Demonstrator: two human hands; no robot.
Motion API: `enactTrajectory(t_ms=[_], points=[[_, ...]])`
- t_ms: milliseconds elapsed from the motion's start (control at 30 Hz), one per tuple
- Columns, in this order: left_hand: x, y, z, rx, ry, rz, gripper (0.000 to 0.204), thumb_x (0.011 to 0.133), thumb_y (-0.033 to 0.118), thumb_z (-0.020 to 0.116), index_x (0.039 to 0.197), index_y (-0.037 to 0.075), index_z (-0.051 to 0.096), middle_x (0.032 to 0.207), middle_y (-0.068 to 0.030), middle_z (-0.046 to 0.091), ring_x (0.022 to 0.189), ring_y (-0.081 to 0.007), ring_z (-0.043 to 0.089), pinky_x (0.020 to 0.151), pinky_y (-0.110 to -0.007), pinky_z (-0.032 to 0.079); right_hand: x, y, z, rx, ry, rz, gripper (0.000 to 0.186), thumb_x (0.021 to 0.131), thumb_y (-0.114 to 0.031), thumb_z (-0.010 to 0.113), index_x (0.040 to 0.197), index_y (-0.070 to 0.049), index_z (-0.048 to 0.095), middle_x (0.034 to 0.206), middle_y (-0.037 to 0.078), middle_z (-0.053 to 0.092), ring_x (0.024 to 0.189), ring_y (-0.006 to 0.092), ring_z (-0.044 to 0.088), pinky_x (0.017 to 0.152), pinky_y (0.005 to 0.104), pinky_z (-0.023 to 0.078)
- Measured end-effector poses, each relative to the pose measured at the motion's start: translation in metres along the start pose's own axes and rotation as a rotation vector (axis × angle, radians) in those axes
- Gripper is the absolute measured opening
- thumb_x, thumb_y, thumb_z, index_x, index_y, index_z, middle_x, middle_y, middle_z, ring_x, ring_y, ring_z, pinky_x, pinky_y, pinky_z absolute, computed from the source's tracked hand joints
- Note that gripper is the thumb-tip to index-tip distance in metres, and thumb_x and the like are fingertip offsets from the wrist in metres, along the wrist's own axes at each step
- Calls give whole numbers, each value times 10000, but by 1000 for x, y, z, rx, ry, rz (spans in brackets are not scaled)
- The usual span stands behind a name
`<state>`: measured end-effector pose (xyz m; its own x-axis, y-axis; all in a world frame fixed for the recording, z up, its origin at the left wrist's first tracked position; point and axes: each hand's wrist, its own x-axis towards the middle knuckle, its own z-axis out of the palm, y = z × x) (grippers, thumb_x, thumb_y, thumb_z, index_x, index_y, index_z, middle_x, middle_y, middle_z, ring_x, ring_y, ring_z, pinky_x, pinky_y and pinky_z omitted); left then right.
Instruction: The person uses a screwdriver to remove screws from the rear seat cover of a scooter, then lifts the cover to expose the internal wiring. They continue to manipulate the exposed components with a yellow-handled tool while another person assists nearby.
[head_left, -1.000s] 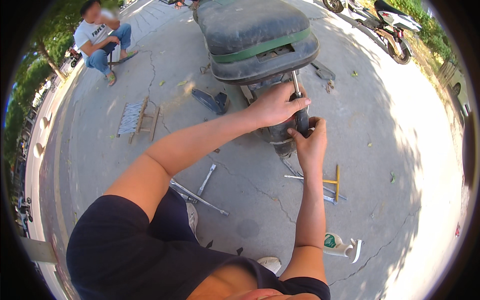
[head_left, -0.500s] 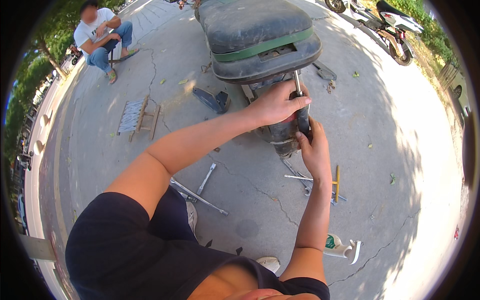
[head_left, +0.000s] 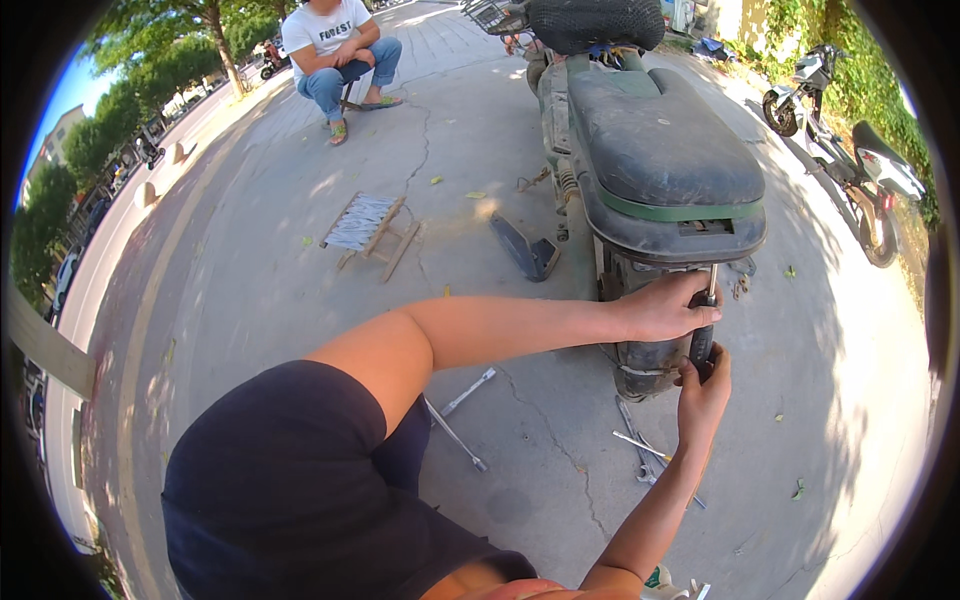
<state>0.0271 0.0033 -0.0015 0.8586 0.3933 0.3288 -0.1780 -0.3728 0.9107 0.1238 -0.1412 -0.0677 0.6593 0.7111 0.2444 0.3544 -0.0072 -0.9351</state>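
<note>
The scooter stands ahead of me, its dark dusty seat towards me, with a green band around its rear edge. At its rear right side, upright below the seat, is a black cylinder with a shiny metal rod, apparently a shock absorber. My left hand reaches across and is closed around its upper part, just under the rod. Lower down, my right hand is closed on its bottom end, fingers partly hidden behind it. The rod's top end is hidden under the seat's overhang.
Wrenches lie on the concrete near my right forearm, and socket wrenches beside my leg. Left of the scooter are a black plastic cover and a folding stool. A person sits at far left; another scooter stands right.
The view has swung left and up, so the scooter and hands sit farther right and lower in it. Both hands keep their hold on the shock absorber.
</note>
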Motion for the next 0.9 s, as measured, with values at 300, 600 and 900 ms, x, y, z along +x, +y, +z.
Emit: enactTrajectory(t_ms=[300,600,900], points=[[-2,1,-2,-27,-5,0,231,959,217,630,1039,5,581,760,-20,593,632,-85,559,562,-280,459,-3,-1,-9,28,-168,-30,348,882,9,614,1216,54,526,942,72,599,777,127,560,701,277,477],[-1,10,-2,78,-18,-50,232,966,218,619,1058,11,571,789,-28,581,651,-80,540,576,-266,449,-2,0,5,-269,46,-152,412,834,-13,680,1221,32,546,920,64,598,760,103,538,644,278,453],[0,6,2,78,2,-77,194,978,200,607,1023,16,565,775,-6,564,639,-72,528,561,-269,443,-4,-18,6,-162,69,12,393,807,1,716,1165,39,558,946,90,615,713,130,555,665,291,468]])
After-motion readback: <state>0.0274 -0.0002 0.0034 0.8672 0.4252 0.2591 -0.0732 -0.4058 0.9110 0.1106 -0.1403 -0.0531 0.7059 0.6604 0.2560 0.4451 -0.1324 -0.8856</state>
